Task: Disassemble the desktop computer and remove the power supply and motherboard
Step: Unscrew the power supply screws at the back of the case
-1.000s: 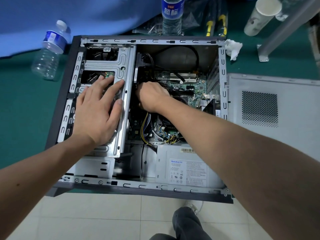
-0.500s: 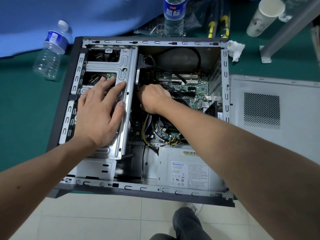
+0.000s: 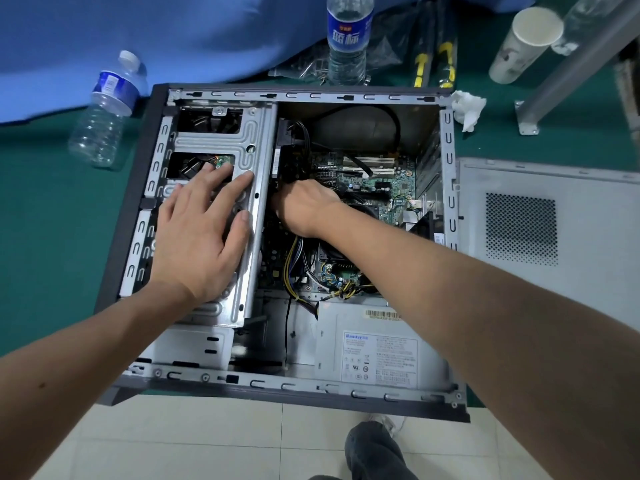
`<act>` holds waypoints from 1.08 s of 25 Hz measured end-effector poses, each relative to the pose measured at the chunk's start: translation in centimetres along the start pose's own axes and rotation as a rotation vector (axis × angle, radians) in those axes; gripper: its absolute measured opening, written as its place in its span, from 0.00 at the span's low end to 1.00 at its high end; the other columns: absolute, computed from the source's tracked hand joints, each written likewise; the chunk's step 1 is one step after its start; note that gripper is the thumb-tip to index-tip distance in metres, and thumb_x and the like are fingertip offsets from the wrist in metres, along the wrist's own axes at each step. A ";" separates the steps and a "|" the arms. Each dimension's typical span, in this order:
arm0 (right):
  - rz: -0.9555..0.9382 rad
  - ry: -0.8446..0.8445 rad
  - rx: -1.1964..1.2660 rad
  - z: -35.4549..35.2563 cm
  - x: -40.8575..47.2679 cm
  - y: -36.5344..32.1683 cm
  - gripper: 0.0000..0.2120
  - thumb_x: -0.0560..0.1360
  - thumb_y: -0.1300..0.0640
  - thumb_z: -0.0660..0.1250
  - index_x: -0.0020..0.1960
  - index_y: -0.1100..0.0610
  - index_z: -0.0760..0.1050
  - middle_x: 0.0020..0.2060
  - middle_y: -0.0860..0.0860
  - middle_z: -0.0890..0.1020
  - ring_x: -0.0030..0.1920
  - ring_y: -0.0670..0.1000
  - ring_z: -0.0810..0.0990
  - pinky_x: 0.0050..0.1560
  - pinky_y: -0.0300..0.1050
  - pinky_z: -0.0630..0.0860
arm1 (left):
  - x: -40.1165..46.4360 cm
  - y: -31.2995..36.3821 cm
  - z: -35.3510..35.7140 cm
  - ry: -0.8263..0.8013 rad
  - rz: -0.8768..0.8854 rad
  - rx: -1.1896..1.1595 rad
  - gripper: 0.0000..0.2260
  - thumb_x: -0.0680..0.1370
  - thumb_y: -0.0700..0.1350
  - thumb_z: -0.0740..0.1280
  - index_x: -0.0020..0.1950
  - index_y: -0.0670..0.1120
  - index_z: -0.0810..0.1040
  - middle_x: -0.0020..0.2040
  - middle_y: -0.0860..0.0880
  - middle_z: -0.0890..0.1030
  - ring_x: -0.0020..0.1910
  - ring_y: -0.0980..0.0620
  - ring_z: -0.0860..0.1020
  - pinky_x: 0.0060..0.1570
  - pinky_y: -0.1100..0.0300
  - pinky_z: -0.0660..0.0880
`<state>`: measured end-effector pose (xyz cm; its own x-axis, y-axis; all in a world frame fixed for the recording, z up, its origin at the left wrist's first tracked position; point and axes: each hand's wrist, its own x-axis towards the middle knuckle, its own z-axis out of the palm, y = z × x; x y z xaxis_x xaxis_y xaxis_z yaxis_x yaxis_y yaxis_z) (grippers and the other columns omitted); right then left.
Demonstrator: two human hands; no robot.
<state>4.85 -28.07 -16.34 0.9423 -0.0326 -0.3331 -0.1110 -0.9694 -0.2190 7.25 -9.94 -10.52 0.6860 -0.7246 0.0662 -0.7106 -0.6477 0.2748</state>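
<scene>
The open computer case point(image 3: 304, 384) lies on its side on a green mat. My left hand point(image 3: 199, 233) rests flat, fingers straight, on the metal drive cage point(image 3: 249, 133). My right hand point(image 3: 304, 206) reaches down beside the cage, over the green motherboard point(image 3: 388, 188); its fingers curl downward and their tips are hidden, so what they hold cannot be seen. The grey power supply point(image 3: 377, 355) sits in the near right corner of the case. Yellow and black cables point(image 3: 294, 268) run from it to the board.
The removed side panel point(image 3: 540, 220) lies to the right of the case. Two water bottles point(image 3: 104, 109) point(image 3: 348, 39), a paper cup point(image 3: 523, 43), a crumpled tissue point(image 3: 467, 109) and a metal table leg point(image 3: 575, 71) surround the case. White floor tiles and my shoe point(image 3: 377, 448) are below.
Both hands stay nearly in place. The view has shifted slightly, so the case sits a little lower and further right in the frame.
</scene>
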 end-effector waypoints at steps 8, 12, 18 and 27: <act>0.061 -0.012 0.012 0.0 0.2 -0.3 0.15 0.78 0.58 0.60 0.64 0.56 0.76 0.59 0.57 0.80 0.58 0.61 0.79 0.46 0.45 0.72 | -0.1 0.0 0.0 0.007 0.002 -0.003 0.22 0.81 0.54 0.53 0.75 0.53 0.67 0.75 0.49 0.66 0.77 0.50 0.58 0.72 0.44 0.56; 0.070 -0.011 0.038 0.2 0.1 -0.2 0.15 0.77 0.57 0.60 0.62 0.54 0.77 0.58 0.57 0.80 0.57 0.62 0.79 0.48 0.48 0.76 | -0.1 0.1 0.0 0.004 0.003 -0.008 0.22 0.81 0.54 0.53 0.75 0.53 0.67 0.75 0.50 0.66 0.77 0.50 0.58 0.72 0.45 0.55; 0.063 -0.009 0.052 0.3 0.0 -0.4 0.13 0.78 0.58 0.60 0.60 0.56 0.78 0.56 0.57 0.81 0.55 0.62 0.80 0.47 0.49 0.76 | -0.1 0.1 -0.1 -0.001 -0.004 -0.016 0.23 0.81 0.54 0.53 0.75 0.53 0.67 0.75 0.50 0.66 0.77 0.50 0.58 0.72 0.45 0.55; -0.040 0.015 0.047 -0.3 -0.2 -0.3 0.13 0.78 0.60 0.58 0.58 0.58 0.78 0.55 0.58 0.81 0.54 0.62 0.79 0.45 0.46 0.73 | -0.1 0.2 -0.1 -0.006 -0.010 -0.020 0.23 0.81 0.54 0.52 0.75 0.53 0.67 0.75 0.50 0.66 0.77 0.50 0.57 0.73 0.44 0.55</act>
<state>4.76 -27.87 -15.88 0.9510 0.0020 -0.3091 -0.0872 -0.9576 -0.2746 7.02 -9.94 -10.37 0.6923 -0.7193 0.0576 -0.7001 -0.6502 0.2951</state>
